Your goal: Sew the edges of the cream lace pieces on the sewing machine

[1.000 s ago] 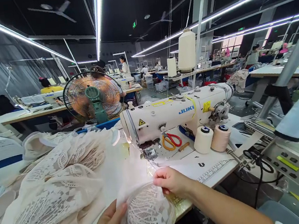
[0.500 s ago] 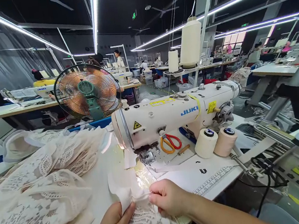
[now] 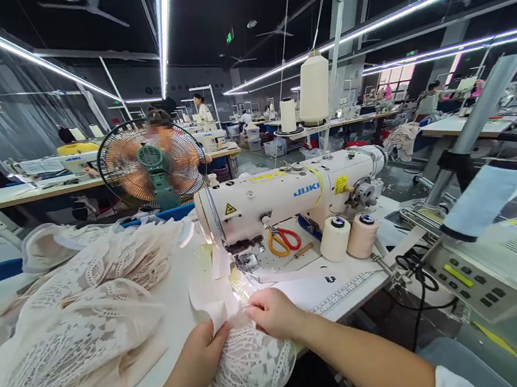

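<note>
Between my two hands is a pale lace garment point(image 3: 255, 362), its patterned part hanging over the table's front edge. My left hand point(image 3: 207, 346) pinches the cloth at its left side, thumb on top. My right hand point(image 3: 270, 312) grips the garment's upper edge a little to the right, fingers closed. From there the plain white cloth point(image 3: 211, 288) runs up toward the needle area of a white sewing machine point(image 3: 282, 196). The needle itself is hard to make out. Scissors point(image 3: 284, 241) with one orange and one red handle lie under the machine arm.
A heap of lace garments point(image 3: 90, 330) covers the left of the table. Two thread cones, one cream point(image 3: 335, 238) and one beige point(image 3: 362, 236), stand right of the scissors. Behind is a fan point(image 3: 152, 160); at right, a control box point(image 3: 511, 268). Other people sit at machines farther back.
My view has shifted, so the machine appears farther left and the control box shows more fully. Both hands keep hold of the garment, close to where they were.
</note>
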A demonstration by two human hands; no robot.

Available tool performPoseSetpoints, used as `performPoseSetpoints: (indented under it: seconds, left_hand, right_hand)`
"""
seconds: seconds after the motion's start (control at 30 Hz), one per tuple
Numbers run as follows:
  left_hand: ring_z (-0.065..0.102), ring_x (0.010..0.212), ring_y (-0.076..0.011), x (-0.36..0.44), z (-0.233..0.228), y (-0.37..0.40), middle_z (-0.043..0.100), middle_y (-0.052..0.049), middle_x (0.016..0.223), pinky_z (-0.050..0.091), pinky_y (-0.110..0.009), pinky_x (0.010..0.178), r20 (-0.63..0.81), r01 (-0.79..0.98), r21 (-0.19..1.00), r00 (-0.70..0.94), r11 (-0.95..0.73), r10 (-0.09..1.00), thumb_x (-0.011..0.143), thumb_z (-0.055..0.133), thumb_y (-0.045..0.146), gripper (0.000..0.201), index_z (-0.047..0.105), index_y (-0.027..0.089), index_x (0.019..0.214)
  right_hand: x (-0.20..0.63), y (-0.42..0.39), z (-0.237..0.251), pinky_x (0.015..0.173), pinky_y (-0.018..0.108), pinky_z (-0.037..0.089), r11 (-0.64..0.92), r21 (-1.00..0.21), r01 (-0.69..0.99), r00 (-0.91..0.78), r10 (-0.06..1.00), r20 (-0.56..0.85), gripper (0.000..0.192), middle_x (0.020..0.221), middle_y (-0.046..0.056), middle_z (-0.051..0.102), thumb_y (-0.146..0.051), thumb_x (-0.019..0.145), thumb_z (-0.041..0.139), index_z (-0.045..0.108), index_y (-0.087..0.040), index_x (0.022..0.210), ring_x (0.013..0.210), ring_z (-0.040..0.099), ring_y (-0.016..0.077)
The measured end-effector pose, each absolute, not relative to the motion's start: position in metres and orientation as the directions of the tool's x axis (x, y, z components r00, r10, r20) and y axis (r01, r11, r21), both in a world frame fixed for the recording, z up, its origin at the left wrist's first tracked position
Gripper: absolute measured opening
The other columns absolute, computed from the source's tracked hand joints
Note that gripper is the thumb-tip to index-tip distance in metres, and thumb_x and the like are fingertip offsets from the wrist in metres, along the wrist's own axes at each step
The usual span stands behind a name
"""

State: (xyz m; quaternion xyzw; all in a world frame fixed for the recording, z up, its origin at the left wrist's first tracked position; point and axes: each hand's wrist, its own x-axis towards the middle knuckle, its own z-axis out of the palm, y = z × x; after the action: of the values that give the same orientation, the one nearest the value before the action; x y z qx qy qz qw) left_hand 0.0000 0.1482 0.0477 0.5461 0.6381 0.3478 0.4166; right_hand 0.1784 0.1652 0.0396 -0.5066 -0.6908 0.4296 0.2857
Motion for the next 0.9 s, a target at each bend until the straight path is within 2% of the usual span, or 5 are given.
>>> performPoseSetpoints:
  seconds: [0.17,0.33,0.5,0.63,0.9]
  left_hand:
    - [0.062,0.065,-0.0260,0.020,0.063,0.121,0.061,-0.003,0.057,0.050,-0.033,0.059,-0.379,0.051,0.925,0.058,0.377,0.923,0.066,0.074,0.040,0.026,0.062,0.018,0.069]
    - [0.069,0.073,-0.0267,0.041,0.078,0.103,0.071,-0.012,0.073,0.055,-0.036,0.068,-0.612,-0.264,0.746,0.090,0.611,0.786,0.082,0.058,0.016,0.019,0.063,0.008,0.099]
    - [0.070,0.081,-0.0283,0.041,0.075,0.104,0.072,-0.016,0.088,0.056,-0.038,0.075,-0.651,-0.392,0.658,0.135,0.644,0.747,0.082,0.055,0.010,0.034,0.056,0.004,0.116]
    - [0.070,0.076,-0.0280,0.044,0.069,0.108,0.072,-0.017,0.086,0.056,-0.038,0.073,-0.637,-0.371,0.648,0.216,0.665,0.740,0.081,0.056,0.010,0.029,0.059,0.004,0.110]
    - [0.064,0.059,-0.0230,0.026,0.072,0.112,0.063,-0.004,0.058,0.050,-0.031,0.056,-0.556,0.094,0.831,0.182,0.549,0.811,0.077,0.063,0.041,0.027,0.055,0.018,0.066]
  right_hand:
    - [0.185,0.150,0.049,0.057,0.028,0.019,0.197,-0.778,0.597,-0.190,0.976,0.102,0.033,0.054,-0.004,0.035,-0.017,0.079,0.054,0.033,-0.020,0.053,0.057,0.033,0.0124]
    - [0.217,0.122,0.051,0.066,0.031,0.031,0.173,-0.722,0.670,-0.096,0.985,0.146,0.015,0.075,0.005,0.057,-0.023,0.084,0.047,0.060,-0.017,0.081,0.071,0.048,0.0188]
    - [0.269,0.073,0.022,0.073,0.034,0.042,0.065,-0.914,0.400,-0.056,0.997,0.046,0.063,0.078,0.009,0.061,-0.073,0.081,0.039,0.066,-0.016,0.088,0.077,0.055,0.0228]
    - [0.254,0.038,-0.004,0.078,0.034,0.045,-0.146,-0.985,-0.090,-0.566,0.821,-0.070,0.091,0.111,0.014,0.064,-0.084,0.058,0.057,0.060,-0.019,0.122,0.104,0.058,0.0278]
    - [0.195,0.029,-0.022,0.079,0.046,0.051,-0.474,-0.790,-0.389,-0.544,0.810,-0.218,0.069,0.090,0.010,0.072,-0.060,0.060,0.077,0.062,-0.019,0.114,0.089,0.068,0.0300]
